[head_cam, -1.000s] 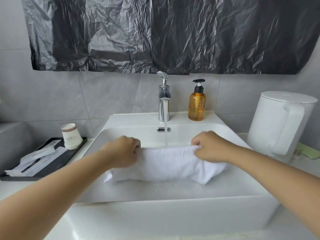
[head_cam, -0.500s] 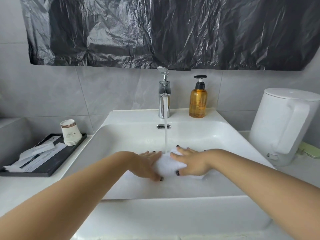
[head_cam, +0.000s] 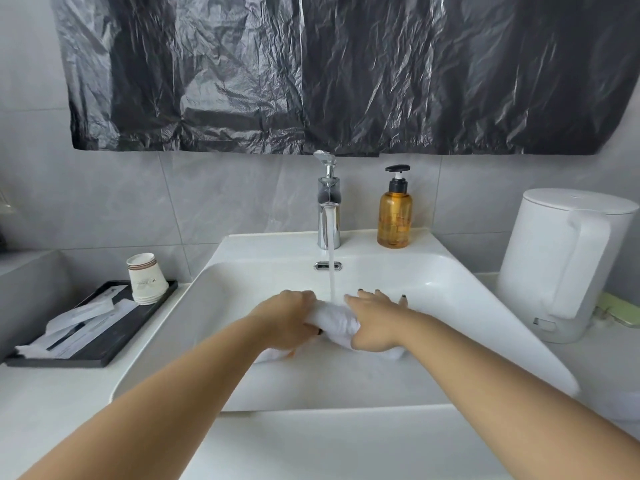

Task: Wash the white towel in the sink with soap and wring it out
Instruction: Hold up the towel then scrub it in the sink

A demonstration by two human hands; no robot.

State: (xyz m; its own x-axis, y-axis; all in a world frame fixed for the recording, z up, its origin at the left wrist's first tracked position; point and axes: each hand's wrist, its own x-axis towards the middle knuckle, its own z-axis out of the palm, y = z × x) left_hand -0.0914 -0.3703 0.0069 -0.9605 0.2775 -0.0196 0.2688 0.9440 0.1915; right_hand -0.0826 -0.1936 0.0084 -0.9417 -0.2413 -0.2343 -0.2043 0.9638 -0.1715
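While water runs, the white towel [head_cam: 334, 318] is being wetted in the sink [head_cam: 460, 292].
Left hand [head_cam: 287, 320] fingers clamp it; right hand [head_cam: 372, 322] fingers press, spread flat. The soap bottle [head_cam: 394, 216] likely comes next.

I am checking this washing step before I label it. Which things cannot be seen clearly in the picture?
- White towel, head view: mostly covered by the left hand and right hand, so soap on it cannot be judged.
- Sink drain: hidden under towel and hands.
- Paper cup print: too small to read.
- White kettle: right side cut off by the frame edge.
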